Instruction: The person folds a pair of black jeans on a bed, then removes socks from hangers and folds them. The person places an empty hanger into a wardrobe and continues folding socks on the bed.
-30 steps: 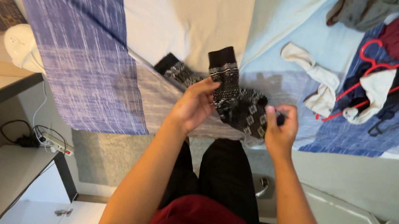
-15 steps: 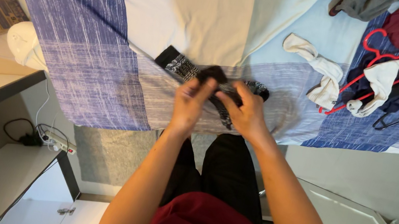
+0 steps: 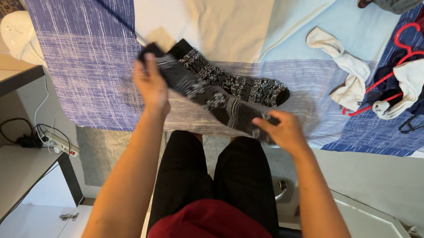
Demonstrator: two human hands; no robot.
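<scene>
Head camera looks steeply down, close above the bed (image 3: pixel 230 17) edge.

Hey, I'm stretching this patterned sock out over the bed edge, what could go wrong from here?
The held sock hangs past the bed edge between your left hand and right hand; if either grip slips, it could drop to the floor. It also overlaps the matching sock lying on the bed, so a pull may drag that one askew.

hands (image 3: pixel 153 84) stretching patterned sock (image 3: pixel 210 96) (dark), bed (image 3: pixel 226 5)
</scene>
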